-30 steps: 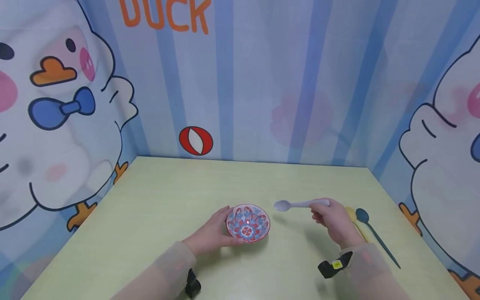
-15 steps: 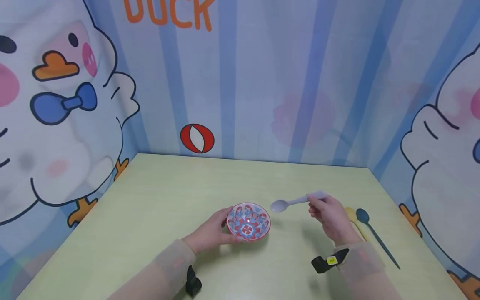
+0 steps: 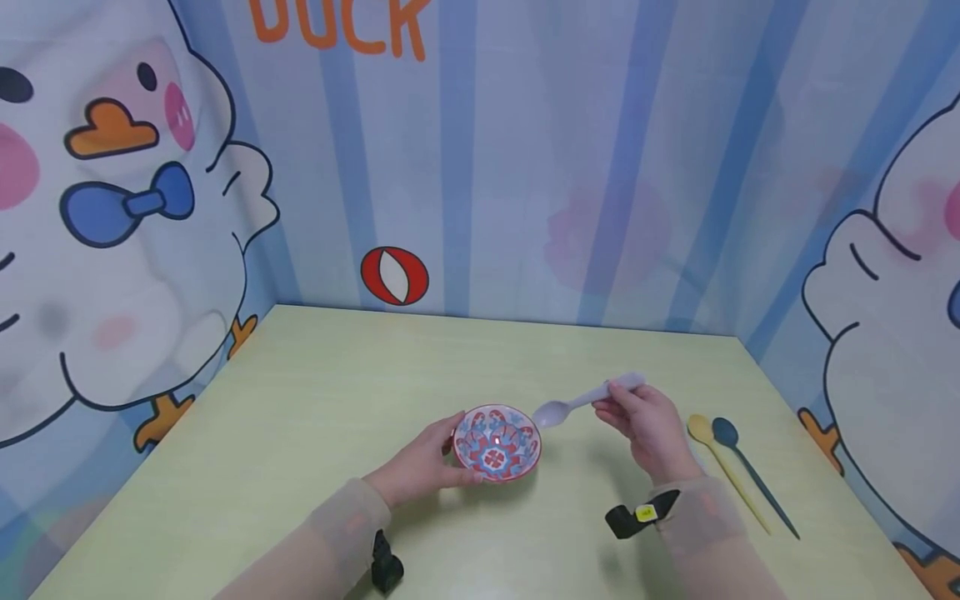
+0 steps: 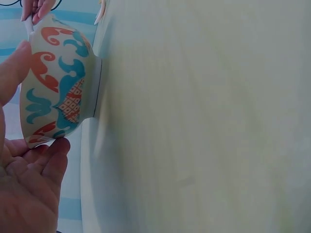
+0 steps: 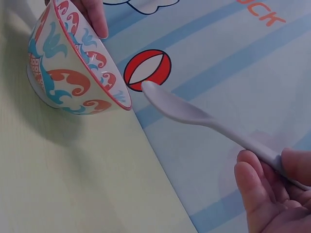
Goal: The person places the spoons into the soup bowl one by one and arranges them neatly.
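My left hand (image 3: 418, 468) grips the patterned bowl (image 3: 495, 446) from its left side, the thumb along the near edge and the fingers on the far side. The bowl sits near the middle of the surface (image 3: 360, 375), mouth upward, its red rim circling a red, blue and white pattern; I cannot tell whether its foot touches down. My right hand (image 3: 651, 429) holds the pale lilac spoon (image 3: 585, 398), the handle pinched between thumb and fingers, raised above the surface. The spoon's tip points left and sits just beside the bowl's right rim — close, though the right wrist view shows a gap between them.

To the right of my right hand, the yellow spoon (image 3: 731, 474) and the dark blue spoon (image 3: 759, 481) lie next to each other on the surface, both handles slanting toward me. Behind everything hangs a blue striped backdrop (image 3: 510, 167) — printed with white ducks, a red-and-white ball (image 3: 395, 276) and orange lettering (image 3: 337, 25).
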Demonstrator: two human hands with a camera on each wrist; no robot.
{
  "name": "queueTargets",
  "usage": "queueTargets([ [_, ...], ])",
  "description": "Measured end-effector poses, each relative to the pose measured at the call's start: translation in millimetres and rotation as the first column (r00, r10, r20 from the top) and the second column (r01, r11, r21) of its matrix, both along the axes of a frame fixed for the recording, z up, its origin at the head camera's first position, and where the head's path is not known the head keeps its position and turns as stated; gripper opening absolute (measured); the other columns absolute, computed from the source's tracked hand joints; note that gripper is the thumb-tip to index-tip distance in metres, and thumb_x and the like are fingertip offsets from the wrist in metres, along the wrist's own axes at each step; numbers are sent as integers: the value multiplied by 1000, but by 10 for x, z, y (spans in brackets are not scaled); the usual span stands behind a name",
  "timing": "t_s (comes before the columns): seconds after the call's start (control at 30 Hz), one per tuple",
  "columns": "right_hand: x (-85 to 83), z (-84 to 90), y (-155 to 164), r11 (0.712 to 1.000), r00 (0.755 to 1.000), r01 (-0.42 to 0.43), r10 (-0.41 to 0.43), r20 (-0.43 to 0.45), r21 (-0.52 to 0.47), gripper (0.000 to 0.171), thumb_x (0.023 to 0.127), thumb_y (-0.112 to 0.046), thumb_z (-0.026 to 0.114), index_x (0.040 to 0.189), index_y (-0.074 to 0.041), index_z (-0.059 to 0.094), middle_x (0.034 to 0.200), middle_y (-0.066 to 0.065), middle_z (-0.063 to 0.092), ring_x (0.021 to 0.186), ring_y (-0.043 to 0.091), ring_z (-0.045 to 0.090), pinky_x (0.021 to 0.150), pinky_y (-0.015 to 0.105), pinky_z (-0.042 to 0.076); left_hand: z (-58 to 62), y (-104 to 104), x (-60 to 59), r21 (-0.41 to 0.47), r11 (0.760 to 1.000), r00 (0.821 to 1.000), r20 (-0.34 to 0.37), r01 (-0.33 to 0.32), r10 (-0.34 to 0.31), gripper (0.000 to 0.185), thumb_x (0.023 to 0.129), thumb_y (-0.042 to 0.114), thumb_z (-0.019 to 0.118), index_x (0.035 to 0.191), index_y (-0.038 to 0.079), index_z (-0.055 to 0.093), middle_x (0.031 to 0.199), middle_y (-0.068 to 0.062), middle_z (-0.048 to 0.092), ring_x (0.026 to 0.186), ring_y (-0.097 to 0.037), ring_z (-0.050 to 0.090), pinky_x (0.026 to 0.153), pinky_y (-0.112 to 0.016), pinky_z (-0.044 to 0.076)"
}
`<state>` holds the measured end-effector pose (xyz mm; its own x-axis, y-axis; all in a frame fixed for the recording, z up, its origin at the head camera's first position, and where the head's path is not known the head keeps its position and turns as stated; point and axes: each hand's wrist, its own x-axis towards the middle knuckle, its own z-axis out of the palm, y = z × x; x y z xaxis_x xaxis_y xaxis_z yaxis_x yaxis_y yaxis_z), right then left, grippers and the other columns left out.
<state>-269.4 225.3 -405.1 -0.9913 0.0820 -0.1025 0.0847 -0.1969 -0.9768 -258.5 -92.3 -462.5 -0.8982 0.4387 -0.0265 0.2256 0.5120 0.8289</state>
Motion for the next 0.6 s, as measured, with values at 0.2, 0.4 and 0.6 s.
queueTargets([
  [0.2,-58,-42,-95,995,998,61,-58,-30,74,38,96,-11,60,125,-1,39,84,7,69,73,14,69,75,28,57,0,4,-6,-2,1000,1000,3,3,-3,104,76,40,82,152,2,22,150,-17,32,132,-33,41,109,-43,35],
  [0.4,-113,-78,-261,984,998,57,-51,-43,167,58,95,-12,62,141,-6,27,93,13,66,73,15,68,73,28,57,0,3,5,19,1000,1000,11,6,-6,102,77,38,81,152,2,22,150,-17,32,133,-34,41,109,-44,35],
  [0.6,-190,-123,-451,980,999,2,4,-32,198,52,95,-10,61,138,-9,31,96,17,66,73,17,68,71,29,58,0,-4,5,49,999,1000,10,22,-23,100,78,35,81,152,2,21,148,-17,36,132,-34,42,109,-44,35],
])
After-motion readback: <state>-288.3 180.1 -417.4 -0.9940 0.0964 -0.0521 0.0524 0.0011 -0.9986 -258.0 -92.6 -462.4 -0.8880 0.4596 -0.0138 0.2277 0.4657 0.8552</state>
